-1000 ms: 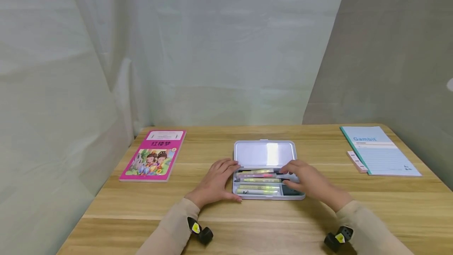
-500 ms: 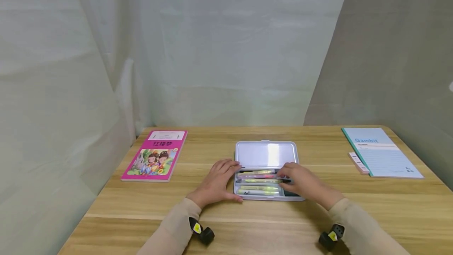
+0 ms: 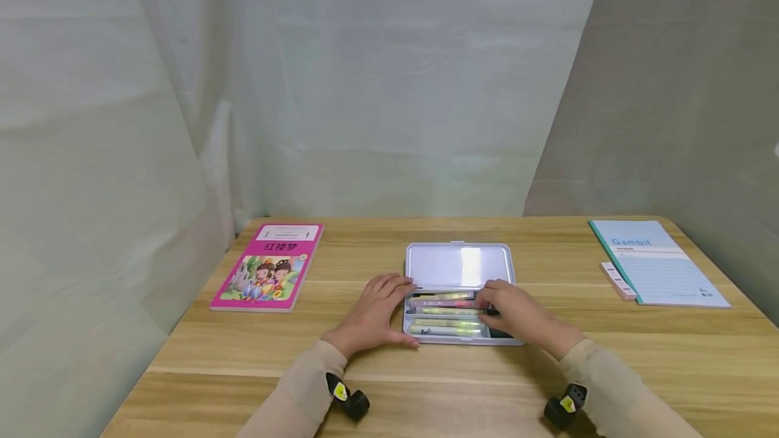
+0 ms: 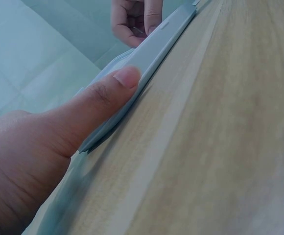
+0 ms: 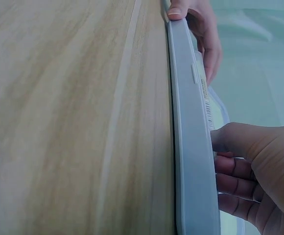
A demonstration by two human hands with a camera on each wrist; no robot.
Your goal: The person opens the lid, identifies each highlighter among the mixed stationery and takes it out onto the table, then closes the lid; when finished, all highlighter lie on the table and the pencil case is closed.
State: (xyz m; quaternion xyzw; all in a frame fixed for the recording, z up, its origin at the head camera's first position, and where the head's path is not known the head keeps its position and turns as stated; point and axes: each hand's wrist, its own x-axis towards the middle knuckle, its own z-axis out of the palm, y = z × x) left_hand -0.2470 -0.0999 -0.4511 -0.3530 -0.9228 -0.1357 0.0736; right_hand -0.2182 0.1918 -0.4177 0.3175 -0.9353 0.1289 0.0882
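Observation:
An open white pencil case (image 3: 441, 341) lies on the wooden table, its lid (image 3: 438, 265) folded back. Several pens and highlighters (image 3: 447, 324) lie inside it, yellow and pink among them. My left hand (image 3: 371, 313) holds the left end of the case; in the left wrist view the thumb (image 4: 103, 100) presses the front wall. Over the right part of the case, my right hand (image 3: 520, 313) has its fingers curled down inside, pinching the right end of a pen (image 3: 450, 311). The fingers (image 5: 232, 181) partly hide behind the case wall in the right wrist view.
A pink picture-covered book (image 3: 268, 268) lies at the table's left. At the right lies a light blue notebook (image 3: 660, 269), with a small pink-and-white strip (image 3: 619, 282) partly beneath it. A pale curtain (image 3: 389, 86) hangs behind the table.
My right hand has moved slightly left over the case, and its spread fingers and thumb have closed together on the pen's end. The left hand stays at the case's left end.

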